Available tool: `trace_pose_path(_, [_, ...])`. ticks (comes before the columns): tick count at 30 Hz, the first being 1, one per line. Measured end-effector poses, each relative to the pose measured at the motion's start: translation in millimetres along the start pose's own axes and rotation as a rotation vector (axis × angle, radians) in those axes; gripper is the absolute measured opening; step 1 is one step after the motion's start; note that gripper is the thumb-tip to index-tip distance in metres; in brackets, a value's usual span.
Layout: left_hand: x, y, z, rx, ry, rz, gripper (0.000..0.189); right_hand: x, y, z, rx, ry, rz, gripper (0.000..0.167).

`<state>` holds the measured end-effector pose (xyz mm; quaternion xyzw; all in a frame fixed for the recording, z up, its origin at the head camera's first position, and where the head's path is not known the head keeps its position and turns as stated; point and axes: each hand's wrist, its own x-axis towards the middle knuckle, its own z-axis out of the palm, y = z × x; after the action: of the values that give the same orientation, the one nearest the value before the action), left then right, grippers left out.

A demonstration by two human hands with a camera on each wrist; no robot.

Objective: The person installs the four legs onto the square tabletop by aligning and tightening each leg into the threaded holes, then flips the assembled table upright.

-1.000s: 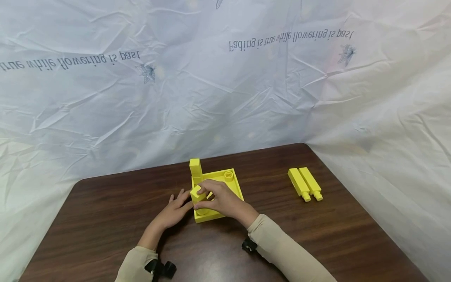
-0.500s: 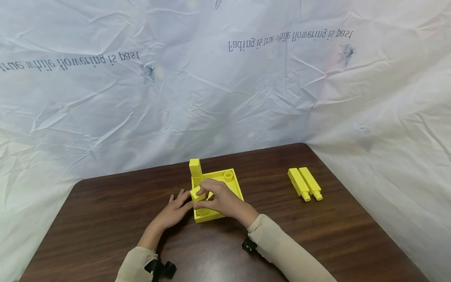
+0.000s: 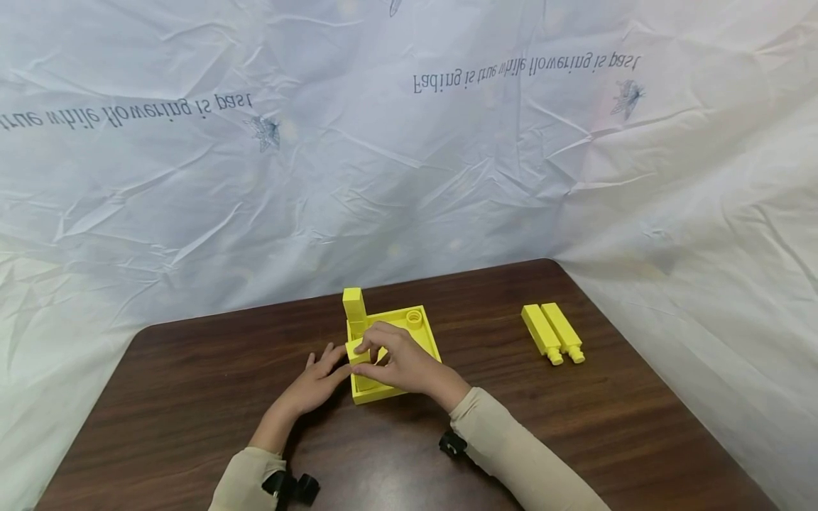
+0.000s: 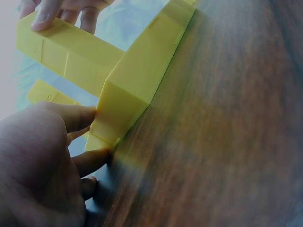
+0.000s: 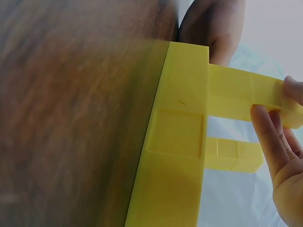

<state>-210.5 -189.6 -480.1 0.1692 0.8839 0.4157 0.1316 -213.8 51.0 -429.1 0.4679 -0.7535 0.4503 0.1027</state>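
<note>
A yellow square tray (image 3: 383,394) with a low rim lies on the table. My right hand (image 3: 404,360) pinches a yellow square post (image 5: 232,92) between thumb and fingers. This post stands upright at the tray's near left corner, and its foot is hidden behind the rim. My left hand (image 3: 314,385) lies beside the tray, fingers extended, with fingertips against its left outer wall in the left wrist view. Another post (image 3: 353,304) rises from the far left corner, untouched. At the far right corner sits a round threaded socket (image 3: 415,318).
Two more yellow posts (image 3: 540,329) with threaded ends lie side by side toward the right of the brown wooden table (image 3: 486,426). White printed cloth (image 3: 383,177) hangs behind the table and along its sides.
The post in my right hand has turned, so its top now lines up with the tray's sides. My right fingers have shifted slightly with it. My left hand stays put.
</note>
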Motion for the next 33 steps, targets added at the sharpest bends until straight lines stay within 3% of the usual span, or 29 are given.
trace_pose_path(10, [0.1,0.2,0.6,0.002,0.004,0.002,0.065,-0.6,-1.2,-0.5,-0.026,0.009,0.033,0.019])
trace_pose_path(20, [0.2,-1.2,0.6,-0.002,-0.003,0.008,0.063,0.3,-4.0,2.2,-0.126,0.050,0.005,0.022])
trace_pose_path(33, [-0.7,-1.1,0.1,0.002,0.000,0.003,0.066,-0.1,-8.2,5.1,-0.129,0.070,0.030,0.023])
